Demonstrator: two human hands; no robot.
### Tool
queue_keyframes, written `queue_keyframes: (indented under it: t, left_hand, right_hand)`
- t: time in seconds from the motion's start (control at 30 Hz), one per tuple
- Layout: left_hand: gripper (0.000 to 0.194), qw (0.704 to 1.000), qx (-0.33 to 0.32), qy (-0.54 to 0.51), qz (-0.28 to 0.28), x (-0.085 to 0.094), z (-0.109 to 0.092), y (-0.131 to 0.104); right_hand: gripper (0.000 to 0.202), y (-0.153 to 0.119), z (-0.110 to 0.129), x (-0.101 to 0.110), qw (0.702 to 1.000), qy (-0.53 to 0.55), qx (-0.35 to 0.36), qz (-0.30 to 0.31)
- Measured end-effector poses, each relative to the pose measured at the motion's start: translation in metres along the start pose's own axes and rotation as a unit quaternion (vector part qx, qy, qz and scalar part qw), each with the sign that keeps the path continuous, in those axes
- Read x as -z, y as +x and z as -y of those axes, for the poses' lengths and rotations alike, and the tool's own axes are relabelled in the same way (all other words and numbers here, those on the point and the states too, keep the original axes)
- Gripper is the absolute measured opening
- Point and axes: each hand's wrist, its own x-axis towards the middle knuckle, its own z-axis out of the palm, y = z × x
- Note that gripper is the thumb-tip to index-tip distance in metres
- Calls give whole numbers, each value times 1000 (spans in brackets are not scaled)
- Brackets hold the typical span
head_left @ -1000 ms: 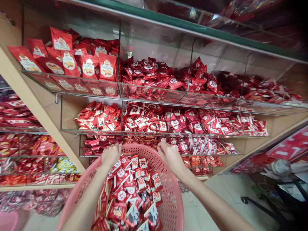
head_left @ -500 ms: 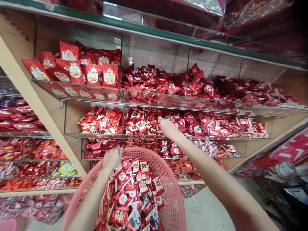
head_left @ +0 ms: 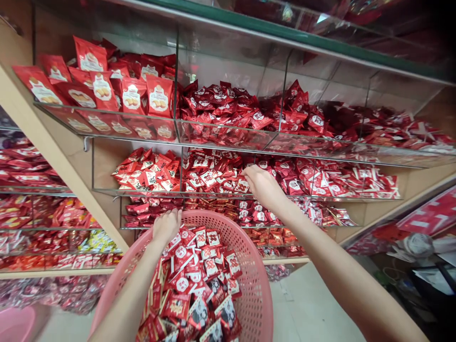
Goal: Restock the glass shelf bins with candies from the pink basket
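A pink perforated plastic basket (head_left: 256, 275) stands in front of me, holding a heap of small red, white and dark snack packets (head_left: 199, 280). My left hand (head_left: 167, 227) is closed over the basket's far left rim. Farther forward, my right hand (head_left: 261, 186) is at the middle shelf, over the front edge of its glass compartments. Its fingers are bent together near red packets with white labels (head_left: 210, 176); whether a packet is between them is hidden. Dark red packets (head_left: 294, 185) lie just right of that hand.
Glass-fronted shelves (head_left: 228, 137) carry many red packets, with larger biscuit packets (head_left: 133, 95) at upper left. A sloping wooden panel (head_left: 64, 142) divides off more shelves on the left. Another pink container (head_left: 17, 323) is at lower left. Clutter (head_left: 420, 251) stands at right.
My right hand has shifted slightly right along the middle shelf, and its fingers are more curled. My left hand stays on the basket rim. The view has tilted slightly downward.
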Motion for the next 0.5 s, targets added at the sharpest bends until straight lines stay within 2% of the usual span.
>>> queue_keyframes:
  t: [0.07, 0.13, 0.23, 0.3, 0.37, 0.5]
  left_hand:
    - [47, 1000, -2, 1, -2, -1, 1, 0]
    - [47, 1000, -4, 2, -5, -2, 2, 1]
    - [49, 1000, -7, 6, -5, -3, 2, 1]
    - [49, 1000, -6, 7, -4, -4, 2, 0]
    - [49, 1000, -6, 5, -5, -4, 1, 0]
    - [48, 1000, -1, 2, -5, -4, 1, 1]
  right_hand:
    - [27, -12, 4, 7, 998, 48, 19, -28]
    - [26, -24, 9, 5, 993, 105, 45, -26]
    - [25, -44, 15, -17, 976, 178, 98, 72]
    - [26, -58, 17, -42, 957, 196, 136, 163]
    - [26, -72, 17, -67, 941, 193, 157, 229]
    - [23, -94, 12, -106, 918, 194, 171, 300]
